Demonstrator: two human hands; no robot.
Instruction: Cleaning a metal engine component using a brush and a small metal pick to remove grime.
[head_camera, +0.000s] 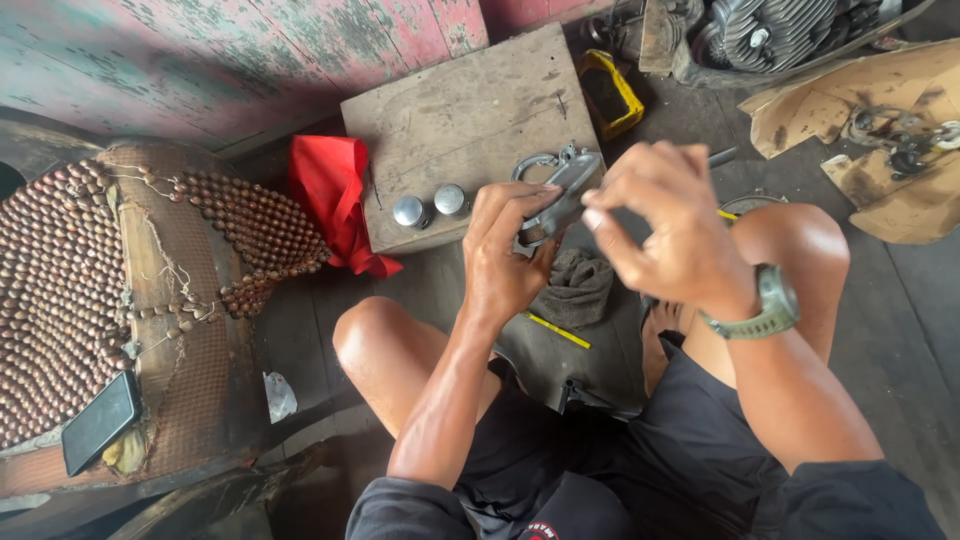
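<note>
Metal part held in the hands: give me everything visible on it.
The grey metal part looks like a cast piece, elongated, dull and grimy, with a curved hook-like loop at its upper-left end. It is held tilted above the wooden board, between the knees. The left hand grips its lower end; the right hand covers its right side. Its far end is hidden, so its full shape is unclear.

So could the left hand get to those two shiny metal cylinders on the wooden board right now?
Probably yes, once freed: the left hand grips a grey metal part, and the cylinders stand uncovered close by.
</note>
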